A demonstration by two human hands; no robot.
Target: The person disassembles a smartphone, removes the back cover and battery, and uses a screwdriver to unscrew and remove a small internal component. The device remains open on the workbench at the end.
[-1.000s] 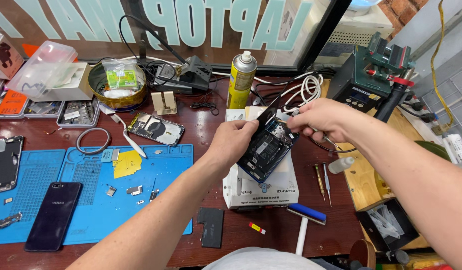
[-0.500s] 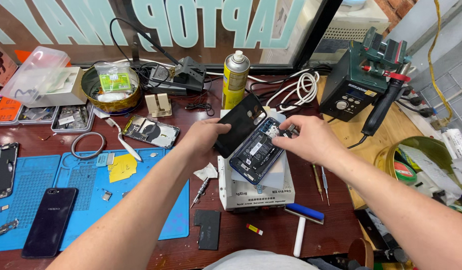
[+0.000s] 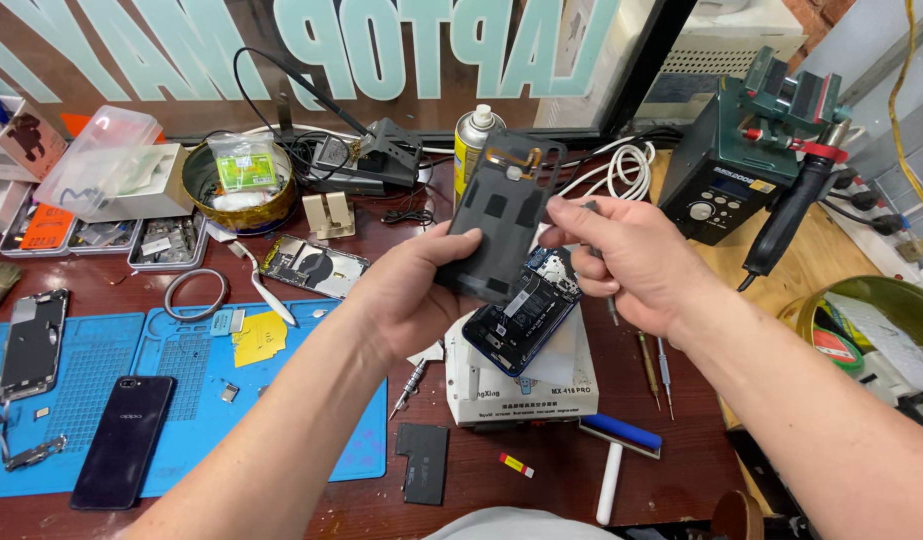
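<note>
Cluttered dark red worktop (image 3: 682, 470) under a lettered window, blue mat (image 3: 182, 400) at left. Left hand (image 3: 407, 300) grips the dark back cover (image 3: 502, 215) by its lower edge, raised and tilted above the opened phone (image 3: 522, 310) on the white box (image 3: 522, 385). Right hand (image 3: 632, 260) pinches the cover's right edge; best lifted slowly, since its orange flex may snag.

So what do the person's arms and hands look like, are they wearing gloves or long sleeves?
No gloves and no long sleeves. The left hand and the right hand are both bare, and both forearms are uncovered as far as the picture's edges. No watch, ring or bracelet shows on either wrist or on the fingers that can be seen. A bit of pale grey clothing peeks in at the bottom edge.
</note>
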